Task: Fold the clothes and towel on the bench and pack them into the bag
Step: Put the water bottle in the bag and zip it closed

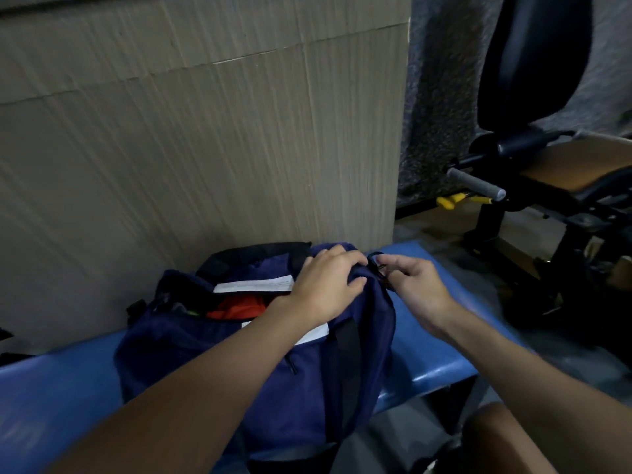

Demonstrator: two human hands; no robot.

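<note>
A dark blue bag [212, 343] with black straps lies on the blue bench [431, 354]. Its top is open, with white strips along the opening, and an orange-red garment [239, 307] shows inside. My left hand [328, 285] grips the fabric at the bag's right end, fingers curled over the edge. Just to the right, my right hand [413, 282] pinches a small black zipper pull [378, 265] at that same end. No loose clothes or towel show on the bench.
A wood-grain panel wall [205, 131] stands right behind the bench. A black exercise bench with a tan seat [564, 186] and a grey padded handle [475, 183] sits at the right on the floor. A dark item [10, 343] lies at the far left edge.
</note>
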